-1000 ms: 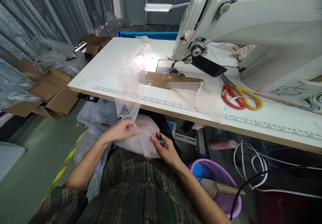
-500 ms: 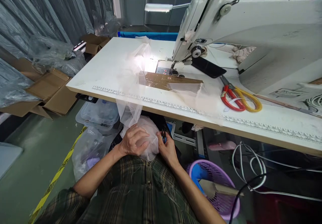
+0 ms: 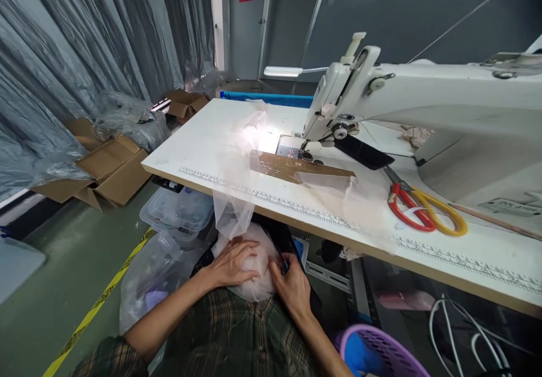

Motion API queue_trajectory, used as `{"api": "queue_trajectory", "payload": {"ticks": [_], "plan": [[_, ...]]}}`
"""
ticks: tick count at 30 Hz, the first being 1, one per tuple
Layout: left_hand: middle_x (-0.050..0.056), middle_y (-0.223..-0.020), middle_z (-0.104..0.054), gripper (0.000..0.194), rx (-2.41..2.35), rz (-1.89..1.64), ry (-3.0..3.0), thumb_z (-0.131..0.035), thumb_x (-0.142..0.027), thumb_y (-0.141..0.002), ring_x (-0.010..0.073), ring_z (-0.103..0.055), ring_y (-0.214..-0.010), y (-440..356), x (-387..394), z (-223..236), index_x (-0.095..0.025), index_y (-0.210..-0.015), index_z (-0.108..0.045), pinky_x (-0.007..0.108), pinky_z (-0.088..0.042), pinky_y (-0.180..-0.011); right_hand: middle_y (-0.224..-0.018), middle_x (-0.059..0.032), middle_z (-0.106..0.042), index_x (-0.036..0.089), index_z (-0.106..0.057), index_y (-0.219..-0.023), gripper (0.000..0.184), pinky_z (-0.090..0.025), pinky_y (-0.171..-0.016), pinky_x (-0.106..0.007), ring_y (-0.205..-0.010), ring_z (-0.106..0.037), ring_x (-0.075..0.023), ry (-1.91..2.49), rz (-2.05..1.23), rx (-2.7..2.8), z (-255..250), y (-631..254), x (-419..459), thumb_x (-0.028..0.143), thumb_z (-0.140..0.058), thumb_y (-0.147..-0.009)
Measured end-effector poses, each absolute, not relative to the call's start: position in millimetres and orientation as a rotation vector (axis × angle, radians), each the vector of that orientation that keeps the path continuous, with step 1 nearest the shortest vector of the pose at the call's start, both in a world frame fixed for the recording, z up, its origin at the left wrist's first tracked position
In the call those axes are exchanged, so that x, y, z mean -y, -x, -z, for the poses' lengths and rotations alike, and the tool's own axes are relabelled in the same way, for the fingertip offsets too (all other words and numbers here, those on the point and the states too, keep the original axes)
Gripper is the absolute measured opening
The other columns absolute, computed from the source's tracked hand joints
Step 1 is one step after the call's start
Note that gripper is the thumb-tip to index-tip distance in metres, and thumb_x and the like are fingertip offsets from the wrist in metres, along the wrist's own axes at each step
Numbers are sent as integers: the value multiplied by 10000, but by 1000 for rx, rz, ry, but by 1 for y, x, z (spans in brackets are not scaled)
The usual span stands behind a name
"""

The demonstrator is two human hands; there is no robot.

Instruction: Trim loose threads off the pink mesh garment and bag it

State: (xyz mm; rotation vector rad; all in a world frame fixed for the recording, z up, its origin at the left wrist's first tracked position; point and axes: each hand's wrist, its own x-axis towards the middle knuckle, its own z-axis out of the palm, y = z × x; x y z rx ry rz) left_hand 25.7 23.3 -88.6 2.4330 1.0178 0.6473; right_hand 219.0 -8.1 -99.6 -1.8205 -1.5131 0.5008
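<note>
A bunch of sheer pale fabric (image 3: 259,264) lies in my lap, and a strip of it runs up over the table edge. My left hand (image 3: 235,261) rests on the bunch, its fingers stretched out and the thumb apart. At the bunch's right side my right hand (image 3: 292,284) is closed, thumb against fingers. It holds small dark thread snips (image 3: 281,263), mostly hidden by the fingers. More sheer fabric lies on the white sewing table (image 3: 190,134), left of the needle of the sewing machine (image 3: 339,100).
Large scissors (image 3: 423,207) with red and yellow handles lie on the table's right side. A brown strip (image 3: 292,167) sits before the needle. Below are a purple basket (image 3: 385,343), a clear plastic box (image 3: 178,207) and a plastic bag (image 3: 156,275). Cardboard boxes (image 3: 114,168) stand at left.
My view has tilted up, so table and machine sit lower in the picture. My left hand's fingers have straightened over the fabric. My right hand has turned, covering more of the snips.
</note>
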Motion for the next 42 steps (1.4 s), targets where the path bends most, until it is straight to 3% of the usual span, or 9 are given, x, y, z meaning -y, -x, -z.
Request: {"api": "queue_trajectory", "payload": {"ticks": [4, 12, 19, 25, 29, 31, 35, 38, 42], "plan": [[154, -1200, -647, 342, -1063, -928, -2471, -584, -352, -858, 272, -602, -1111, -26, -14, 80, -161, -1140, -568, 495, -408, -1012, -794, -88, -659, 184, -590, -859, 289, -497, -622, -316, -684, -625, -208, 1553, -343, 1469, 62, -217, 0, 463, -517, -843], [111, -909, -702, 258, -805, -1367, -2566, -565, -121, -801, 206, -655, -790, -23, 4, 42, -171, -1054, -577, 343, -534, -687, -684, -62, -664, 146, -648, -753, 407, -497, -610, -289, -622, -610, -186, 1330, -853, 1400, -11, -164, -43, 545, -583, -801], [128, -985, -685, 321, -1018, -1587, -2475, -574, -62, -770, 232, -640, -901, 1, 6, -9, -185, -1066, -593, 380, -515, -773, -785, -54, -595, 184, -614, -721, 244, -477, -616, -252, -697, -566, -158, 1057, -782, 1594, -5, -170, -21, 387, -575, -849], [104, -960, -713, 192, -1030, -1276, -2198, -506, -212, -891, 216, -645, -897, -5, -9, -21, -172, -1015, -648, 365, -471, -829, -847, -76, -599, 200, -574, -686, 156, -499, -723, -298, -838, -598, -203, 856, -946, 1794, -19, -187, 26, 232, -567, -839], [140, -1060, -690, 507, -863, -979, -1941, -350, -516, -932, 264, -616, -1009, -10, -15, -15, -154, -1108, -658, 385, -451, -886, -862, -70, -594, 199, -534, -691, 122, -482, -662, -286, -754, -589, -180, 818, -1029, 1818, -20, -189, 35, 162, -547, -807], [135, -1042, -700, 559, -798, -892, -1800, -391, -583, -896, 263, -629, -987, -9, -15, -12, -148, -1126, -657, 366, -467, -870, -871, -68, -601, 198, -537, -709, 105, -478, -691, -286, -785, -589, -181, 797, -1049, 1823, -18, -189, 35, 141, -541, -798], [96, -847, -729, 436, -978, -869, -1623, -577, -537, -821, 205, -656, -785, -3, -11, -7, -128, -881, -717, 277, -491, -713, -763, -34, -588, 195, -522, -701, 128, -450, -645, -261, -689, -553, -149, 829, -1091, 1843, -13, -190, 29, 186, -531, -828], [83, -829, -739, 358, -1125, -882, -1616, -607, -463, -824, 192, -651, -775, 2, -8, -8, -126, -852, -726, 264, -485, -712, -700, -7, -561, 191, -551, -777, 149, -414, -573, -243, -613, -506, -132, 979, -1129, 1824, -9, -193, 18, 312, -531, -861], [80, -870, -749, 312, -1158, -878, -1630, -583, -396, -859, 192, -659, -798, 6, -4, -10, -130, -923, -732, 266, -482, -727, -684, -8, -554, 179, -600, -843, 463, -395, -562, -246, -591, -492, -130, 1138, -1199, 1772, -3, -192, 1, 485, -277, -969]]}}
